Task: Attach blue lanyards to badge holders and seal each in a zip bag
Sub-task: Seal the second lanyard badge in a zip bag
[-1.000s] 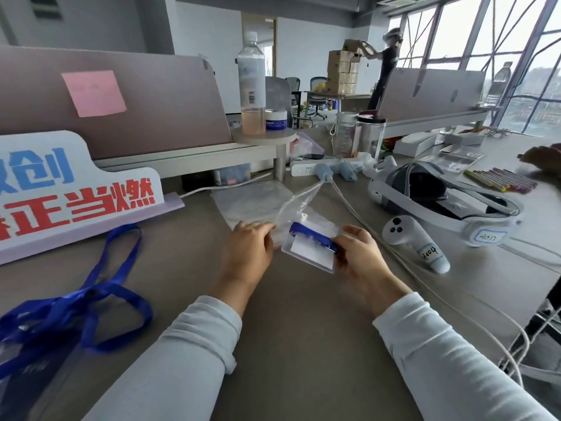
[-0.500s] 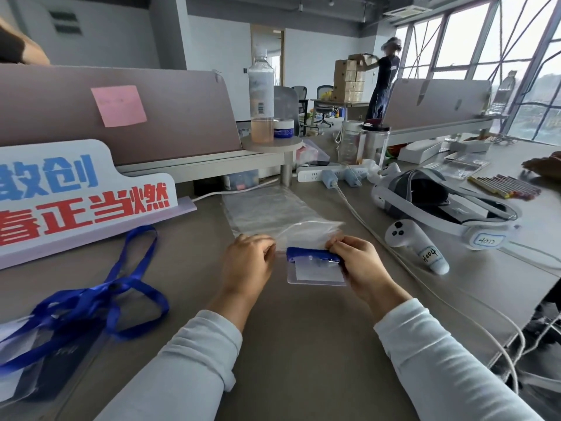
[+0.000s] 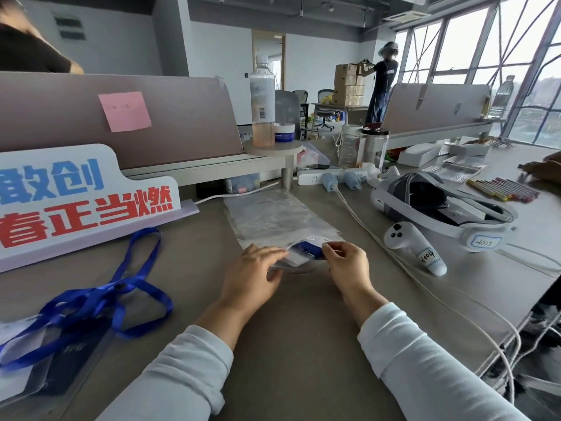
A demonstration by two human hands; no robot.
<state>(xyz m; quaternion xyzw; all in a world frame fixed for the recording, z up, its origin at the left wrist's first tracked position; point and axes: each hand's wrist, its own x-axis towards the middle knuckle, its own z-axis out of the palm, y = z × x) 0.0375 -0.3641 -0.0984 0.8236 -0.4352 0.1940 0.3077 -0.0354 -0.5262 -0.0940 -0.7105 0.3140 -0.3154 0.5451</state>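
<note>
A grey desk (image 3: pixel 288 344) is seen from above, backed by a mauve partition (image 3: pixel 182 117). A white sign (image 3: pixel 76 202) printed with blue and red characters is propped against the partition at the left. A white headset (image 3: pixel 425 205) is laid on the right side of the desk.

A clear zip bag (image 3: pixel 273 217) is spread flat at the centre, its mouth turned toward the person. A tangle of blue lanyards (image 3: pixel 91 302) is left well apart from it on the left, with loops draped over clear plastic sleeves (image 3: pixel 45 369) at the near corner.

The left hand (image 3: pixel 255 275) is closed on the bag's near edge, with fingers above and thumb beneath. The right hand (image 3: pixel 346 262) is pinched on the blue top strip of a badge holder (image 3: pixel 303 253). The holder is held between the two hands, at the bag's mouth and just off the desk. How far it is inside the bag cannot be told, and no lanyard can be made out on it.

A white controller (image 3: pixel 416 247) is laid just beside the headset, to the right of the hands. A plastic bottle (image 3: pixel 262 107), partly filled with pale orange liquid, is stood upright on a round shelf (image 3: pixel 273 148) at the partition's end. A small blue-labelled jar (image 3: pixel 284 132) is set touching the bottle. A pink sticky note (image 3: pixel 125 111) is stuck to the partition.
</note>
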